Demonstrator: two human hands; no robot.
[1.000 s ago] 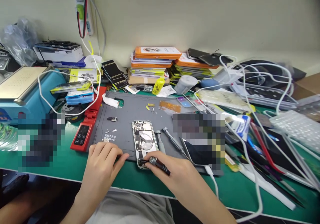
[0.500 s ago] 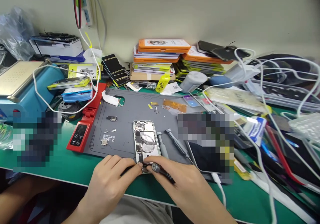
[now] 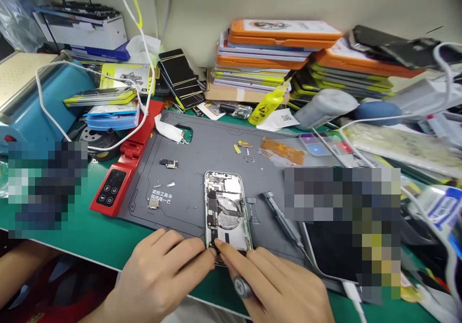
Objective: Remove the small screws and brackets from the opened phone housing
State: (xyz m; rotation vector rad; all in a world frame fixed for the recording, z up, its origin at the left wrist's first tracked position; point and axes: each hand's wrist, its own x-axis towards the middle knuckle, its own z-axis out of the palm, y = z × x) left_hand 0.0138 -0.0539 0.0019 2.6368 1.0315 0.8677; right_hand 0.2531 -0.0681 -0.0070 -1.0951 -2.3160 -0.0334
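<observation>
An opened phone housing [image 3: 231,234] lies on the grey mat, its inner parts and round coil facing up. My left hand [image 3: 166,265] is closed at the phone's lower left corner, thumb and forefinger together; what they pinch is hidden. My right hand [image 3: 277,284] has its forefinger on the phone's lower inside, against a dark strip. A screwdriver [image 3: 242,287] is tucked in that hand, its round end showing below the fingers. The phone's bottom edge is mostly covered by both hands.
On the grey mat [image 3: 202,140] lie small phone parts [image 3: 169,163], a metal tray piece [image 3: 153,202] and another screwdriver [image 3: 283,222]. A dark-screened device [image 3: 332,251] with a white cable is at right. Phone boxes [image 3: 270,44] stack behind. Another person's arm [image 3: 21,270] is at left.
The view has shifted and come closer. My right hand has turned, bringing the screwdriver's round end lower, and its forefinger now reaches into the phone. My left hand stays at the lower corner.
</observation>
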